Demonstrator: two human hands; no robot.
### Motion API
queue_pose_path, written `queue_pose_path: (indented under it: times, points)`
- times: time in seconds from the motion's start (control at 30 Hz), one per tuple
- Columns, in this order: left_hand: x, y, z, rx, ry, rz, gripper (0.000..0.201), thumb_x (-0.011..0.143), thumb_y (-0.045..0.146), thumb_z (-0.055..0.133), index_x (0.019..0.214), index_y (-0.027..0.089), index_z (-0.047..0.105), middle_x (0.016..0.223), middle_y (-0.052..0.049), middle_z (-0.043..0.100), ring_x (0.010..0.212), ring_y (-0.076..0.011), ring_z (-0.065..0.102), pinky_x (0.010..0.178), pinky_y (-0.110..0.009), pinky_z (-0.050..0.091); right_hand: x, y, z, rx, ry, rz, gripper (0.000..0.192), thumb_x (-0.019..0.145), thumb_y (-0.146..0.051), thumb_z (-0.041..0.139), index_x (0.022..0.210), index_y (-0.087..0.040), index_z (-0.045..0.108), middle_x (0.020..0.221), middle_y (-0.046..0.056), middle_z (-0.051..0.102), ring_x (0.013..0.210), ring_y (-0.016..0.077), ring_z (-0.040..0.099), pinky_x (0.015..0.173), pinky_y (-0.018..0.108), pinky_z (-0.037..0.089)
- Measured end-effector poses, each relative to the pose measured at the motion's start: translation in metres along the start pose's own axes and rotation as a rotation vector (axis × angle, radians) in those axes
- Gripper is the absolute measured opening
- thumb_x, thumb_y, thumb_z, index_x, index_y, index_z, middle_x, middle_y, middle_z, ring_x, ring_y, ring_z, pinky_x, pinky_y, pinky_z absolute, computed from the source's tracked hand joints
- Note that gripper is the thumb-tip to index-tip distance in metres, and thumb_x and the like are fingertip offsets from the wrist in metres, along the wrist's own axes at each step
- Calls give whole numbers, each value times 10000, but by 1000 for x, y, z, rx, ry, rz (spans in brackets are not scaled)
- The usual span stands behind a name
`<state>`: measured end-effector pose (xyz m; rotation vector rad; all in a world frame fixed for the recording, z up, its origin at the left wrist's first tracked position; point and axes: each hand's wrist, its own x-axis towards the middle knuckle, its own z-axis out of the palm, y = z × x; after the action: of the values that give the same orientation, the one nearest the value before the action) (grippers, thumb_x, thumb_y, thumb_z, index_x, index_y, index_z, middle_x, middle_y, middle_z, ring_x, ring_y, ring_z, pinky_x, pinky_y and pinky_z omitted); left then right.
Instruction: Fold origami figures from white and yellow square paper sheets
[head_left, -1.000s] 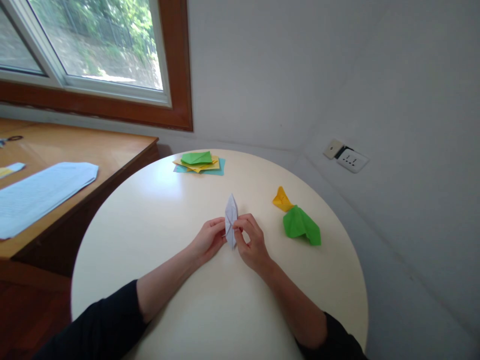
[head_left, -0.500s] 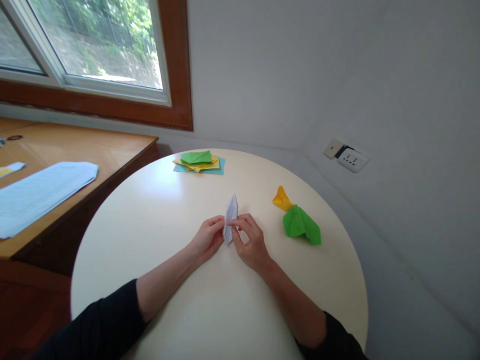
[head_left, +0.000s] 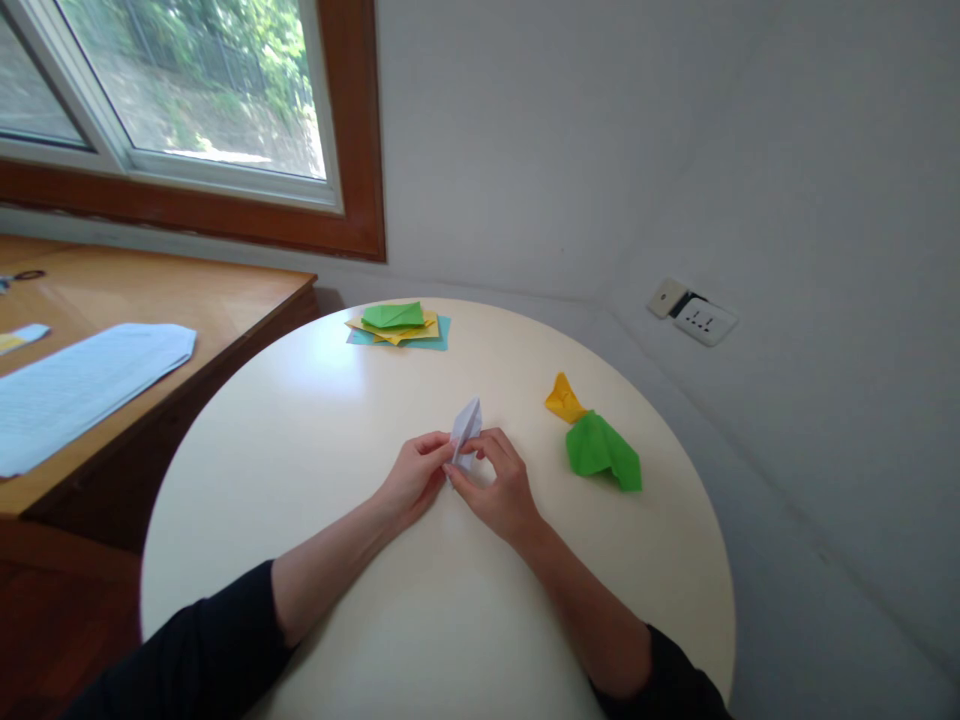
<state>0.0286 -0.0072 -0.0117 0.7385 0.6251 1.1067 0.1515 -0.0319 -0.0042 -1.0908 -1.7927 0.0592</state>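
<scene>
A small piece of folded white paper (head_left: 466,420) stands upright between my hands, just above the middle of the round table. My left hand (head_left: 421,472) pinches its left side, thumb on the near face. From the right, my right hand (head_left: 496,482) grips the paper's lower part with thumb and bent fingers. The paper's bottom is partly hidden behind the right thumb and fingers. To the right of my hands lie a folded green paper (head_left: 604,452) and a small yellow folded paper (head_left: 564,399), which touch or nearly touch.
The round cream table (head_left: 315,560) stands against the wall. At its far edge lies a stack of coloured papers (head_left: 438,335), green on top. A wooden desk (head_left: 247,290) on the left holds printed sheets (head_left: 97,385) and scissors (head_left: 28,275). A wall socket (head_left: 705,320) is at the right.
The white paper has tilted to the right and its folds stand more apart. My right thumb has shifted left and down across its lower part. My left hand has hardly moved.
</scene>
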Motion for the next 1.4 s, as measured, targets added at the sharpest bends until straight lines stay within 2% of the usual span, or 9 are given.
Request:
queue_pose_path:
  times: [0.33,0.5,0.7,0.97,1.4]
  points:
    - [-5,5,6,25,0,19,150,593,236,735,636,107,671,635,-32,629,611,-100,538,600,-202,399,1,2,1,20,-1,12,119,695,-174,595,745,-207,492,739,13,527,677,149,506,626,288,451]
    - [-6,6,9,43,28,15,150,585,238,725,652,113,675,658,-44,641,636,-123,555,637,-225,419,0,2,1,43,-4,30,97,712,-147,543,734,-207,470,722,7,507,682,146,496,633,282,437]
    - [-5,7,9,36,78,36,130,565,224,723,613,120,660,636,-22,620,627,-109,537,636,-216,417,2,3,0,108,5,73,76,729,-146,521,736,-200,468,726,4,525,678,137,501,634,273,421]
    - [-4,7,8,45,66,51,160,587,256,708,587,107,647,603,-40,625,639,-133,556,690,-258,425,0,7,1,234,51,237,17,736,-192,530,751,-189,525,705,-1,560,631,124,502,618,266,444]
    - [-3,5,6,34,60,34,229,570,309,752,605,117,632,597,-31,624,657,-136,579,681,-257,428,-1,14,7,600,53,491,105,706,-248,592,778,-171,595,676,24,629,628,152,596,615,294,499]
